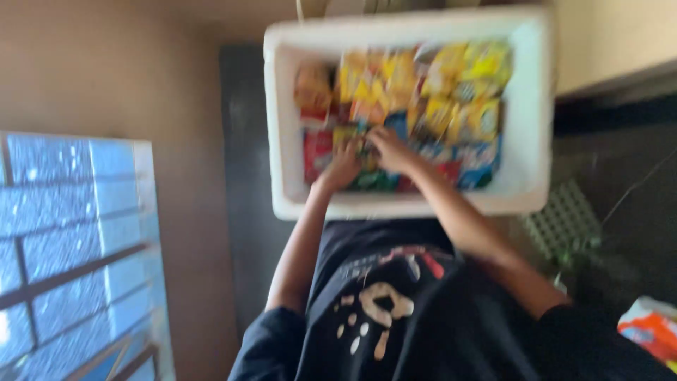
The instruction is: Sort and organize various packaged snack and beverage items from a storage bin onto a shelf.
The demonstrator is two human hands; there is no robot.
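A white foam box (530,106) sits in front of me, filled with several snack packets (451,92) in yellow, red, blue and green. Both my hands reach into its near side. My left hand (343,164) rests on the packets near the red ones at the left. My right hand (390,149) lies just beside it, fingers on the packets in the middle. The frame is blurred, so I cannot tell whether either hand grips a packet. My dark printed shirt (395,296) fills the lower part of the view.
A window with bars (70,247) is at the left. A pale green gridded crate (564,222) lies right of the box on the dark floor. An orange and white packet (652,328) lies at the lower right. A beige wall is behind.
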